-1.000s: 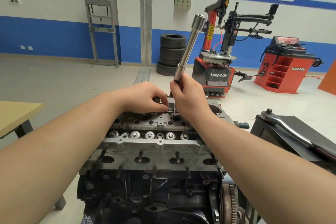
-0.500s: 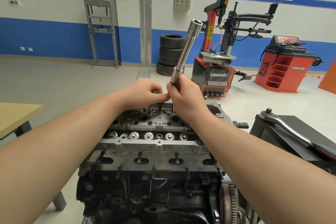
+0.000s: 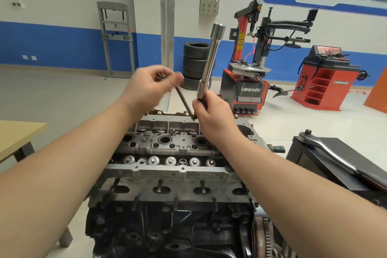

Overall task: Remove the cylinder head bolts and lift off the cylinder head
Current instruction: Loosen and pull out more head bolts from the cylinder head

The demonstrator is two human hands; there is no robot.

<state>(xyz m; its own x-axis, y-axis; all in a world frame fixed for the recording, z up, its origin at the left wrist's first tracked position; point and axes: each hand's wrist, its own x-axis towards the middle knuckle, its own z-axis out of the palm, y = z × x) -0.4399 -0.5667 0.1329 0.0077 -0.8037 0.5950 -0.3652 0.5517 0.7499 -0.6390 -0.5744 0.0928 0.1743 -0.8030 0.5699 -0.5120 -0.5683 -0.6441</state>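
Open air above the cylinder head (image 3: 167,142); a black case (image 3: 335,161) crowds its right side, a table (image 3: 18,134) stands left.

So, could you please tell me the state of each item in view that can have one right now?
left hand: pinches the bolt's head, raised above the engine
cylinder head bolt: tilted, mostly lifted out of the far edge of the head
right hand: grips the socket extension
socket extension: held upright, open end up
cylinder head: seated on the block
ratchet: lying unused on the black stand
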